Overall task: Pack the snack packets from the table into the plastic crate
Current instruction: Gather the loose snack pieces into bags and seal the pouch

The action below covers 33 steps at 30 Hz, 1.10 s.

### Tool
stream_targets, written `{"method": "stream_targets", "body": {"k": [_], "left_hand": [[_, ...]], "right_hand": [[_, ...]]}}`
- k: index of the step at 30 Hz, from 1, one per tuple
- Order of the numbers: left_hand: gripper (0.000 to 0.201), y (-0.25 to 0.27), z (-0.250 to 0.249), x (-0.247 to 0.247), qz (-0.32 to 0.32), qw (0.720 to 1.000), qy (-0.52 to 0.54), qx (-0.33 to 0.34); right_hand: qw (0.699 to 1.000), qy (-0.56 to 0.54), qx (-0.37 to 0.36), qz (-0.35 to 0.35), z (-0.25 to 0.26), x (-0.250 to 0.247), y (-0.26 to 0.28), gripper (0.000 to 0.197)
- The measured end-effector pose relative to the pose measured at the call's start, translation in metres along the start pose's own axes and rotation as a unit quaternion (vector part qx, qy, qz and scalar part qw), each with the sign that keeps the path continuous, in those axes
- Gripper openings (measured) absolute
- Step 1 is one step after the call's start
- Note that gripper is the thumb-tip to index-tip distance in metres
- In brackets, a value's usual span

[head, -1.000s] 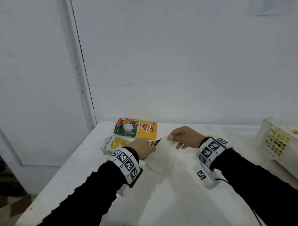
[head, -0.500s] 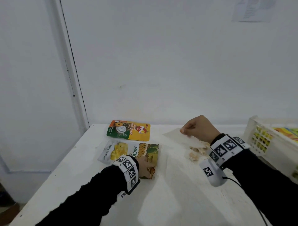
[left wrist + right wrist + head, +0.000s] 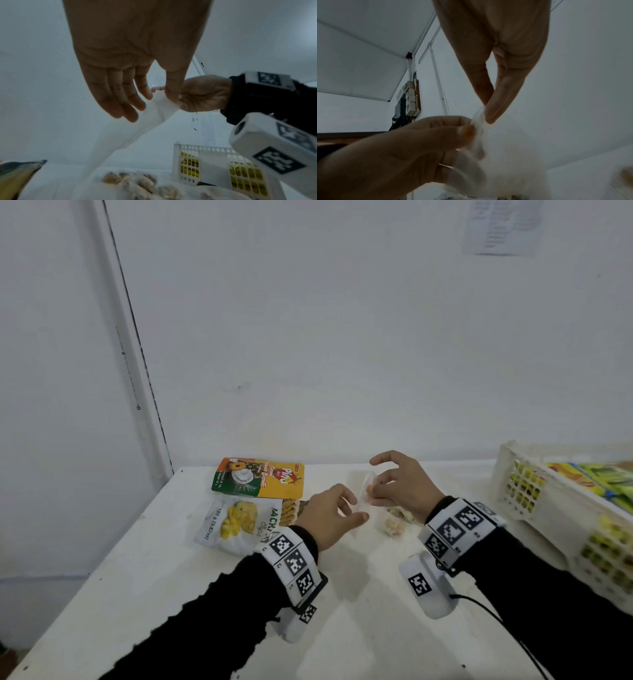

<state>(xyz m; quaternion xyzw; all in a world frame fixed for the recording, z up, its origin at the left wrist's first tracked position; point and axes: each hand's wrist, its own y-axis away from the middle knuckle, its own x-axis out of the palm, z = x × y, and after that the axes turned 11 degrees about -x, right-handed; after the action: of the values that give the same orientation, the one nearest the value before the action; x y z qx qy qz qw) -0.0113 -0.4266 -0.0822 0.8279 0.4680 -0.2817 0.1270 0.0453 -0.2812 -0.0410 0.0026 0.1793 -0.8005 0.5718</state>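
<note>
- The table (image 3: 144,577) bears two flat snack packets at its far left: one packet (image 3: 260,477) at 12 o'clock of the other packet (image 3: 236,522), touching it.
- A clear bag (image 3: 390,515) lies at 3 o'clock of them.
- The crate (image 3: 513,474) stands at the table's far right, packets inside.
</note>
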Motion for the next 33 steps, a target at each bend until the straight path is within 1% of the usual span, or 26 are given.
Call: {"method": "stream_targets", "body": {"k": [1, 2, 5, 7, 8, 10, 11, 12, 14, 15, 16, 18, 20, 22, 23, 25, 26, 27, 28, 29, 30, 31, 32, 33], "left_hand": [[0.015, -0.001, -0.001, 0.0, -0.006, 1.0, 0.009, 0.003], [0.014, -0.002, -0.001, -0.001, -0.007, 1.0, 0.018, 0.003], [0.019, -0.004, -0.005, -0.008, 0.007, 0.997, 0.078, -0.025], [0.021, -0.006, -0.009, -0.012, -0.009, 0.992, 0.116, -0.042], [0.022, -0.007, -0.012, -0.014, -0.018, 0.993, 0.11, -0.038], [0.019, -0.011, -0.019, -0.012, -0.03, 0.998, 0.052, -0.011], [0.015, -0.012, -0.024, -0.01, -0.032, 0.999, 0.012, 0.007], [0.011, -0.013, -0.029, -0.008, -0.035, 0.999, -0.03, 0.027], [0.013, -0.016, -0.036, -0.005, -0.046, 0.992, -0.107, 0.055], [0.014, -0.018, -0.04, -0.004, -0.051, 0.988, -0.132, 0.059], [0.015, -0.019, -0.044, -0.004, -0.057, 0.986, -0.147, 0.06], [0.017, -0.022, -0.05, -0.002, -0.066, 0.982, -0.165, 0.059], [0.018, -0.024, -0.053, 0.002, -0.064, 0.98, -0.174, 0.067], [0.013, -0.027, -0.054, 0.005, -0.06, 0.981, -0.167, 0.075], [0.01, -0.029, -0.054, 0.006, -0.055, 0.983, -0.162, 0.072], [0.009, -0.034, -0.054, 0.007, -0.028, 0.986, -0.156, 0.053], [0.011, -0.037, -0.055, 0.006, -0.014, 0.985, -0.166, 0.041], [0.014, -0.04, -0.056, 0.005, -0.007, 0.982, -0.185, 0.029], [0.017, -0.043, -0.058, 0.004, -0.01, 0.979, -0.205, 0.016], [0.02, -0.046, -0.059, 0.002, -0.017, 0.974, -0.226, 0.004], [0.023, -0.049, -0.061, 0.0, -0.028, 0.969, -0.246, -0.005], [0.026, -0.052, -0.062, -0.001, -0.039, 0.963, -0.265, -0.014], [0.027, -0.054, -0.064, -0.003, -0.052, 0.959, -0.279, -0.024], [0.028, -0.057, -0.065, -0.004, -0.064, 0.955, -0.287, -0.033]], "right_hand": [[1.0, -0.004, -0.002, 0.0, 0.0, -0.001, 0.002, 0.043], [1.0, -0.001, -0.003, 0.0, 0.001, -0.002, 0.004, 0.045], [0.999, 0.053, -0.005, 0.002, 0.001, -0.01, 0.009, 0.049], [0.99, 0.139, -0.008, 0.023, 0.001, -0.017, 0.012, 0.052], [0.975, 0.216, -0.021, 0.043, 0.0, -0.02, 0.014, 0.054], [0.919, 0.377, -0.07, 0.095, -0.001, -0.021, 0.018, 0.062], [0.893, 0.422, -0.104, 0.116, -0.002, -0.021, 0.02, 0.063], [0.876, 0.444, -0.14, 0.13, -0.003, -0.022, 0.02, 0.059], [0.86, 0.455, -0.186, 0.135, -0.003, -0.025, 0.017, 0.039], [0.856, 0.46, -0.187, 0.14, -0.004, -0.029, 0.013, 0.033], [0.852, 0.469, -0.178, 0.152, -0.006, -0.032, 0.009, 0.034], [0.841, 0.487, -0.147, 0.184, -0.012, -0.039, -0.001, 0.045], [0.844, 0.477, -0.131, 0.207, -0.015, -0.044, -0.009, 0.054], [0.856, 0.452, -0.138, 0.21, -0.017, -0.051, -0.017, 0.058], [0.857, 0.447, -0.146, 0.212, -0.018, -0.054, -0.021, 0.058], [0.854, 0.442, -0.15, 0.23, -0.018, -0.06, -0.027, 0.055], [0.857, 0.432, -0.141, 0.242, -0.019, -0.062, -0.031, 0.051], [0.866, 0.412, -0.133, 0.25, -0.02, -0.065, -0.034, 0.045], [0.882, 0.378, -0.128, 0.25, -0.022, -0.068, -0.037, 0.038], [0.907, 0.326, -0.128, 0.233, -0.023, -0.071, -0.04, 0.029], [0.934, 0.268, -0.129, 0.196, -0.025, -0.074, -0.043, 0.017], [0.956, 0.216, -0.131, 0.148, -0.027, -0.077, -0.048, 0.009], [0.968, 0.194, -0.126, 0.099, -0.033, -0.081, -0.053, 0.014], [0.969, 0.209, -0.111, 0.078, -0.039, -0.083, -0.059, 0.019]]}}
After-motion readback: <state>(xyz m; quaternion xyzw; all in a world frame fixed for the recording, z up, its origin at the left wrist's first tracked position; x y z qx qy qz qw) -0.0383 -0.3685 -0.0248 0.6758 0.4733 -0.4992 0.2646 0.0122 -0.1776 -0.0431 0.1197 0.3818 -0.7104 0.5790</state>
